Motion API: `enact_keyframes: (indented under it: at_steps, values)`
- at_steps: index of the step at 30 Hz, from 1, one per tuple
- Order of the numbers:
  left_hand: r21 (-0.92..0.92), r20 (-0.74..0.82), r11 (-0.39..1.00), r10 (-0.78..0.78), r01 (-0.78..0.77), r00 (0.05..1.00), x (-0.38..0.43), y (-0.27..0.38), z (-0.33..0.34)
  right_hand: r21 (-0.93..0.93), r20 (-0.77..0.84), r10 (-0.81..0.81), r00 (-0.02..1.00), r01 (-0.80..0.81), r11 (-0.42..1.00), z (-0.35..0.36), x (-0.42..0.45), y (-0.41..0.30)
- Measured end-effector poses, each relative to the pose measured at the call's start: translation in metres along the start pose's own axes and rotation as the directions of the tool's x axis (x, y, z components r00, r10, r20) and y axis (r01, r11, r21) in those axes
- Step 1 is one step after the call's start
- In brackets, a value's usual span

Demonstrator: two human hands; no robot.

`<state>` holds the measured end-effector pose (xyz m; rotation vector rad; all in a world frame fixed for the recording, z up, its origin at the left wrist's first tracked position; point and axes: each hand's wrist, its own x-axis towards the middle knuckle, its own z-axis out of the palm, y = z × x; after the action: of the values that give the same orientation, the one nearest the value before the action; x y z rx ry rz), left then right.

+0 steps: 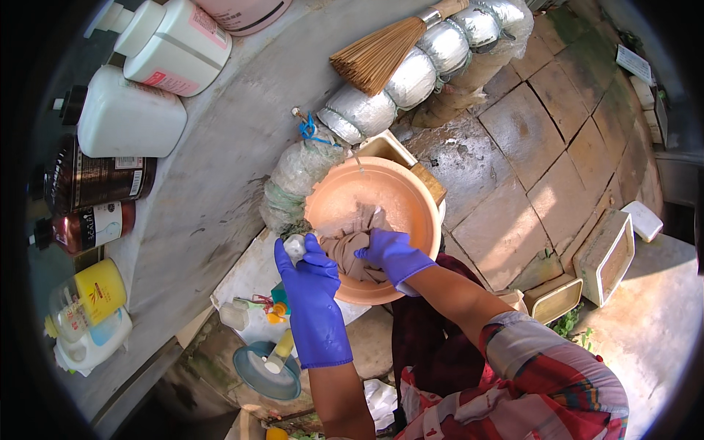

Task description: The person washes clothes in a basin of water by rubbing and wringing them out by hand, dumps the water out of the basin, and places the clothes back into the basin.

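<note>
An orange plastic basin (pixel 426 220) stands in front of me with foamy water in it. Over its near side, a brown cloth (pixel 352 250) lies bunched and wet. My right hand (pixel 390 250), in a blue-violet rubber glove, grips the cloth's right side. My left hand (pixel 308 269), gloved alike, is at the basin's left rim, its fingers around a whitish rounded knob (pixel 294 247) at the end of a plastic-wrapped pipe (pixel 300 170); whether this is a tap handle I cannot tell. The left palm is partly hidden.
Pump bottles (pixel 179 49) and other bottles line the ledge (pixel 198 143) at left. A straw whisk brush (pixel 385 49) lies on foil-wrapped piping (pixel 415 77). Below left is a blue-green bowl (pixel 247 368). Rectangular planters (pixel 602 258) stand at right beside floor tiles (pixel 517 132).
</note>
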<state>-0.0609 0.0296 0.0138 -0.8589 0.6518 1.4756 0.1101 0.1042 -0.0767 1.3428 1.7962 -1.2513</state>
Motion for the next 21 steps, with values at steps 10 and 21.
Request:
enact_keyframes:
  at_steps: [10,21]
  values:
    - [-0.231,0.164,0.964,-0.097,0.134,0.982,-0.006,-0.006,-0.001,-0.061,0.007,0.043,0.999,-0.042,0.997,0.000,0.005,0.000]
    - [0.408,-0.127,0.869,0.359,-0.281,0.925,-0.021,-0.025,0.020,0.014,-0.032,-0.007,0.999,0.007,1.000,0.007,0.009,0.014]
